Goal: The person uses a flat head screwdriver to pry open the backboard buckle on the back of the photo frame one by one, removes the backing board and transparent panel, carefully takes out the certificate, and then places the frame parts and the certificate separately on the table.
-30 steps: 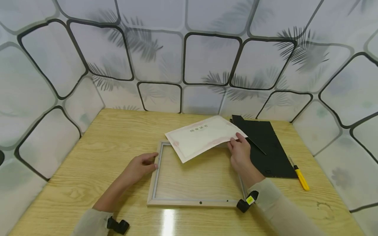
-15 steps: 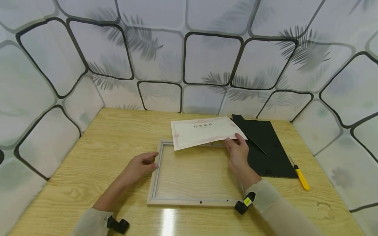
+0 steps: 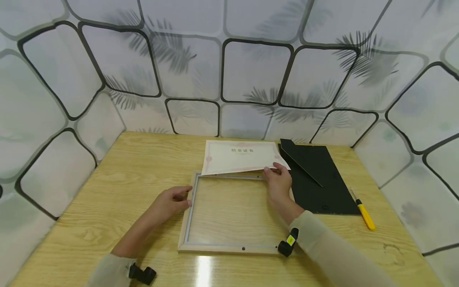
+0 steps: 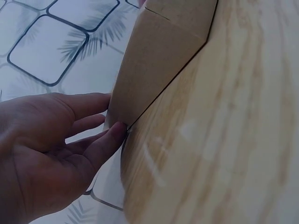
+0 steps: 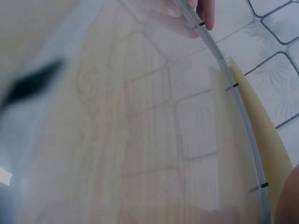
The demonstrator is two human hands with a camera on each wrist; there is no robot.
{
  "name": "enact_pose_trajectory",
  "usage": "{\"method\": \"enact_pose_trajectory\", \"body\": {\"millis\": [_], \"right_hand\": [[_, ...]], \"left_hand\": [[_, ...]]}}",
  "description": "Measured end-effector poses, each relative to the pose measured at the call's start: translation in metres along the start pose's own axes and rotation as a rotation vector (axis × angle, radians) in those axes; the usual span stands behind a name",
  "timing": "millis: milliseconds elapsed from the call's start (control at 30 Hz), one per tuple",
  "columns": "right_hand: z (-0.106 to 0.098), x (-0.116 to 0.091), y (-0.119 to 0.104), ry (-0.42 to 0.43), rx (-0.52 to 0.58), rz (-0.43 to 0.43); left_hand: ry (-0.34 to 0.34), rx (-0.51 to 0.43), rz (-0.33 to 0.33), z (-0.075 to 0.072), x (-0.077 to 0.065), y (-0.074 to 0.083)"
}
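Observation:
A pale wooden picture frame point(image 3: 244, 250) with a clear pane lies flat on the table. At its left side my left hand point(image 3: 170, 205) grips the edge, thumb and fingertips on either side of the wooden strip point(image 4: 161, 51) in the left wrist view. My right hand point(image 3: 281, 189) pinches the near right corner of a white paper certificate point(image 3: 240, 159), which has a pink border and printed characters. The certificate is held along the frame's far side, overlapping that rim. Only a sliver of the right hand point(image 5: 287, 203) shows in the right wrist view, beside small black tabs on the rim.
A black backing board point(image 3: 322, 175) with a stand leg point(image 3: 299, 159) lies to the right of the frame. Beyond it rests a screwdriver point(image 3: 365, 213) with a yellow and black handle. Patterned wall sheeting point(image 3: 256, 71) encloses the back and sides of the wooden table point(image 3: 150, 159).
The certificate has turned from slanted to nearly square with the frame and moved back toward its far rim. My right hand has shifted slightly left. The left hand stays put.

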State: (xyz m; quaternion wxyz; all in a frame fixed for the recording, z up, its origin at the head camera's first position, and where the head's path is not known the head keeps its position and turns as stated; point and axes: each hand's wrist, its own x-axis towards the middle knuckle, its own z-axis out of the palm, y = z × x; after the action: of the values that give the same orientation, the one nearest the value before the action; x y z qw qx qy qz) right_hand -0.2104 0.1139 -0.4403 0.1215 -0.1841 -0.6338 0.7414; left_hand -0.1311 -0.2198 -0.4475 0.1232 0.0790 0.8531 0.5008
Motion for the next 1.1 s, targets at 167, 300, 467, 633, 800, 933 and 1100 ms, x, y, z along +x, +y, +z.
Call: {"method": "enact_pose_trajectory", "body": {"millis": [167, 300, 467, 633, 800, 933, 1100], "right_hand": [[0.006, 0.002, 0.001, -0.014, -0.022, -0.008], [0.008, 0.003, 0.002, -0.030, -0.061, -0.019], [0.009, 0.007, 0.004, -0.041, -0.141, -0.038], [0.006, 0.011, 0.004, -0.063, -0.178, 0.009], [0.002, 0.014, -0.001, -0.104, -0.244, 0.067], [-0.001, 0.016, -0.004, -0.134, -0.302, 0.113], [-0.007, 0.021, -0.010, -0.199, -0.398, 0.163]], "left_hand": [[-0.016, 0.002, -0.001, 0.000, 0.000, 0.000], [-0.023, 0.011, -0.006, -0.001, -0.001, 0.000], [-0.022, 0.016, -0.010, -0.001, -0.002, 0.002], [-0.032, 0.008, -0.006, -0.001, -0.003, 0.003], [-0.041, 0.003, -0.022, -0.002, -0.004, 0.006], [-0.050, -0.001, -0.045, -0.002, -0.005, 0.009], [-0.062, -0.009, -0.068, -0.002, -0.006, 0.011]]}}
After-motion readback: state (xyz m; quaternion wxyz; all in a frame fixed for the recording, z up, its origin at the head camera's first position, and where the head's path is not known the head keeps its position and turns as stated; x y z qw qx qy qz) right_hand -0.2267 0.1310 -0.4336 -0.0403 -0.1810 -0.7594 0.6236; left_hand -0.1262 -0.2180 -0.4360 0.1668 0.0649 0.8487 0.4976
